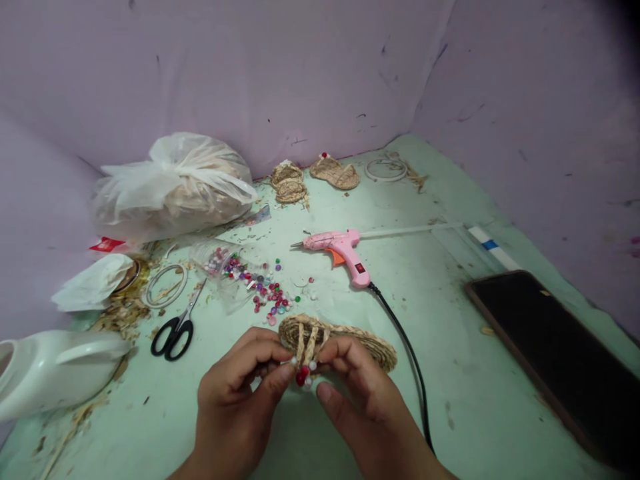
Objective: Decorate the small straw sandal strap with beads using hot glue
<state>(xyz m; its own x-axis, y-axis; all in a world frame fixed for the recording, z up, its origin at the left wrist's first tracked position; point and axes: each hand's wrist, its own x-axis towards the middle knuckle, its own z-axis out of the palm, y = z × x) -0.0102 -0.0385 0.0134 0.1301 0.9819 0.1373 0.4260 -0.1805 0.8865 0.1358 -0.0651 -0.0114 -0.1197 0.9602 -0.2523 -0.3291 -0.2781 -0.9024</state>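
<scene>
lilac wall point(300, 73) behind, scuffed with dark marks. in front of it a pale green table point(455, 353), straw scraps strewn over parts of it.

back left: bulging, knotted bag of translucent white plastic point(175, 190). right side: large phone with black screen and brown edge point(555, 353), lying flat. left edge: white plastic jug point(65, 373) on its side, mouth to the left.

two bare hands at the near side, facing each other. left hand point(245, 393) closed, thumb and forefinger pinching at the near edge of the work, beside a white bead. right hand point(365, 400) has its fingers curled at the straps, thumb held apart; whether it grips, i cannot tell.

between the hands: small sandal of braided tan straw point(360, 337), slim straps across it, sole reaching right behind the right hand.

beyond the sandal: pink glue gun with orange trigger point(345, 250), nozzle to the left, black cord running toward the near side. by the back wall, two small woven straw slippers point(335, 173), side by side. left of the left hand, black-handled scissors point(175, 333).

smallest: loose multicoloured beads point(273, 297) spilling from a clear container; red and white beads point(303, 377) clustered at the sandal's near edge.
</scene>
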